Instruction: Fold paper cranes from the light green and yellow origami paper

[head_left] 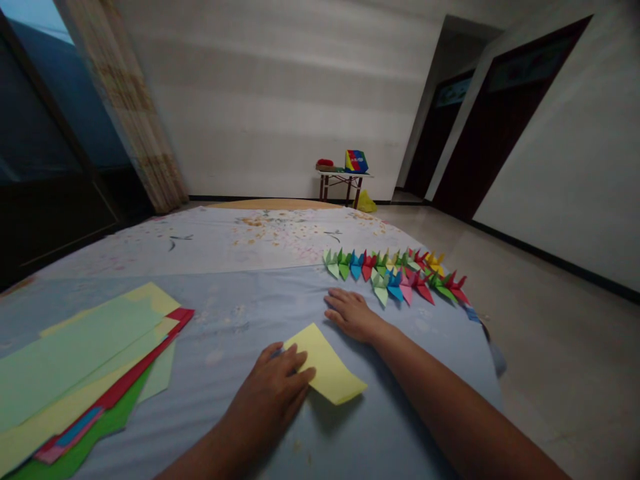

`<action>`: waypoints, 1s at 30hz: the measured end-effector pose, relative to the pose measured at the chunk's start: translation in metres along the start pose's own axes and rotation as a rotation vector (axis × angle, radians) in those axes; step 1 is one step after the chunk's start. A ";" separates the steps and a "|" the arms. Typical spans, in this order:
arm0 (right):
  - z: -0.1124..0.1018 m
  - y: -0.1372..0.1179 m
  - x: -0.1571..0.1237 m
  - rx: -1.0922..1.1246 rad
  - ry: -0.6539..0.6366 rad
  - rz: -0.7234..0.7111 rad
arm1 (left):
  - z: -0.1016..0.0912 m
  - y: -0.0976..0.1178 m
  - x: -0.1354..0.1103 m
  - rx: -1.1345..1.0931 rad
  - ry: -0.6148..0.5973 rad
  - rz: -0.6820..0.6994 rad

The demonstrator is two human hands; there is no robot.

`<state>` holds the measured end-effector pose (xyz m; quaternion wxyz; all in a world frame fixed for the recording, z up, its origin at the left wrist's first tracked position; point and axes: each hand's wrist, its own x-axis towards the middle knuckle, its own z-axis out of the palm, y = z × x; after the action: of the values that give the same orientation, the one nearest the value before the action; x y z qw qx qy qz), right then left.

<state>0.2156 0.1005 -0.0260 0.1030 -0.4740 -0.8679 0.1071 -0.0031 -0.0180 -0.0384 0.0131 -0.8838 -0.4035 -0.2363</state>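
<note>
Head view: laying left hand (pixel 275 387) over the left edge of a yellow sheet (pixel 329 363) at 6 o'clock; cannot tell whether pinching or just pressing. Resting right hand (pixel 354 315) on pale blue cloth (pixel 225 360) at the sheet's 1 o'clock, with fingers loosely apart. Around the sheet, folded paper figures (pixel 407 290) between 1 and 2 o'clock, coloured paper pile (pixel 75 363) at 9.

— Left hand (pixel 281 381) hides part of the yellow sheet (pixel 327 367)!
— Paper stack (pixel 90 353)? Sliced off by the left edge!
— Lettering on that far box (pixel 356 161): too small to read!
— Front cranes (pixel 421 288) partly cover the back row (pixel 381 264)!
</note>
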 end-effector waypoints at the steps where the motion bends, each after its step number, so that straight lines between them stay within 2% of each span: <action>1: 0.002 0.003 0.003 -0.011 0.003 0.001 | 0.001 -0.001 -0.001 -0.001 0.010 0.003; 6: 0.004 0.011 0.011 -0.026 0.035 0.004 | 0.002 0.000 -0.002 0.003 0.004 -0.011; 9: 0.001 0.006 0.007 0.019 0.114 -0.007 | -0.002 0.003 -0.001 -0.010 -0.014 -0.031; 11: -0.003 0.000 0.001 0.092 0.181 -0.061 | -0.006 0.006 0.001 -0.027 -0.043 -0.054; 12: -0.006 -0.003 -0.003 0.151 0.175 -0.111 | -0.008 0.007 0.002 -0.035 -0.060 -0.071; 15: -0.013 -0.009 -0.015 0.299 0.060 -0.248 | -0.014 0.007 0.005 -0.069 -0.102 -0.127; 20: -0.025 -0.008 -0.029 0.351 -0.140 -0.277 | -0.017 0.002 0.010 -0.149 -0.099 -0.270; 26: -0.031 -0.019 -0.031 0.545 -0.227 -0.339 | -0.016 0.001 0.009 -0.078 -0.031 -0.274; 30: -0.027 -0.024 -0.027 0.668 -0.240 -0.267 | -0.016 0.004 0.009 -0.039 -0.071 -0.267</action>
<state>0.2184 0.0669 0.0047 0.1623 -0.2810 -0.8452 0.4246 -0.0016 -0.0180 -0.0197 -0.0501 -0.8303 -0.5129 -0.2121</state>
